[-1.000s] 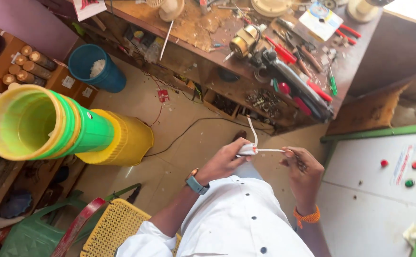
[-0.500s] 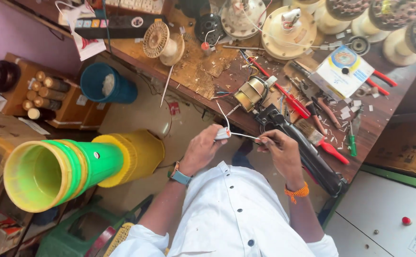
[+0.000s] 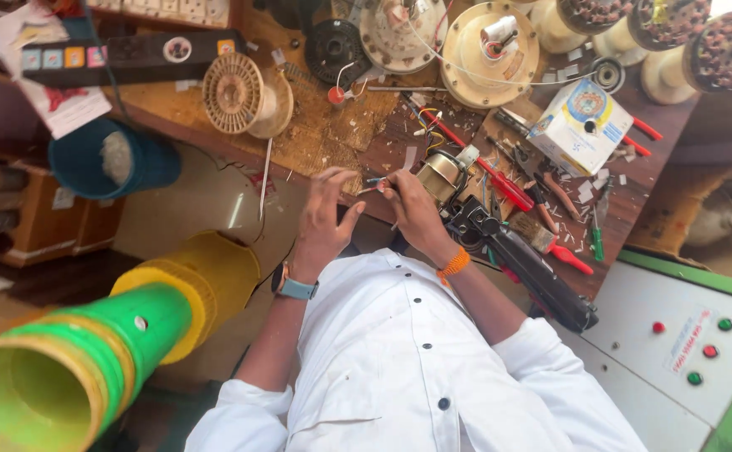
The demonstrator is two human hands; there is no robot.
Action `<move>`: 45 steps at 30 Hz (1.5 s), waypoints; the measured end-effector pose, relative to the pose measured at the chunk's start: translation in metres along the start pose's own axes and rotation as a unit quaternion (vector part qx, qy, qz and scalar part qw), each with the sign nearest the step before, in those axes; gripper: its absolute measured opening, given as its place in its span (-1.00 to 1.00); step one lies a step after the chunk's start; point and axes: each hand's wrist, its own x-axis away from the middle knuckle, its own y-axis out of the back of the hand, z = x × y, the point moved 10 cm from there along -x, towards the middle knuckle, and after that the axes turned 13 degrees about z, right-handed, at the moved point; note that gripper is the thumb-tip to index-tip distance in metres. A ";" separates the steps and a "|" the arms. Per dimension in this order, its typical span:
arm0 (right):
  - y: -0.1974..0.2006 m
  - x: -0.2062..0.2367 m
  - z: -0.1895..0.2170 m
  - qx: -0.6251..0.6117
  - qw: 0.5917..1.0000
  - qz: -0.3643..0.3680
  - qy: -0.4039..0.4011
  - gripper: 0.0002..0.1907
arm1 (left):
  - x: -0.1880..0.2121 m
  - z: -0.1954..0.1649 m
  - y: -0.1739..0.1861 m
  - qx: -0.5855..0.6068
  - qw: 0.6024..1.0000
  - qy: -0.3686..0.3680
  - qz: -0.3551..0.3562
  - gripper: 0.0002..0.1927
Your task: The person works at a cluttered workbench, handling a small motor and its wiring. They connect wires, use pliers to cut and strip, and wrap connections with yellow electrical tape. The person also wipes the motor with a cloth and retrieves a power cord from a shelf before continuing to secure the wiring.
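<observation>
Leaning in over the workbench (image 3: 315,142) now, both hands have moved up: left hand (image 3: 326,219) fingers spread, right hand (image 3: 408,205) pinching a thin wire (image 3: 372,186) at its eleven o'clock.

— How do the hands sit?
— Left hand (image 3: 326,216) raised, fingers spread and curled, wrist bent up. Right hand (image 3: 412,209) just beside it, fingertips pinched together.
— And the arms?
— Both forearms reach forward, elbows bent.

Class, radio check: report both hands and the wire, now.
Left hand open, fingers spread beside thin wire. Right hand pinching it. Brass cylinder close alongside on cluttered workbench.
</observation>
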 end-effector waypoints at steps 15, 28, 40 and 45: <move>0.073 -0.078 -0.008 0.153 0.984 -0.086 -0.010 -0.85 | -0.092 0.107 -0.017 0.240 0.963 0.069 0.100 -0.82; 0.107 -0.111 -0.046 0.135 0.980 0.129 -0.075 -0.87 | -0.112 0.163 -0.083 0.452 0.871 0.190 -0.021 -0.75; 0.073 -0.156 -0.040 0.193 0.970 0.143 0.023 -0.80 | -0.100 0.157 -0.079 0.401 0.895 0.194 -0.011 -0.81; 0.080 -0.141 -0.032 0.174 0.975 0.131 0.033 -0.80 | -0.094 0.147 -0.066 0.312 0.933 0.165 -0.063 -0.87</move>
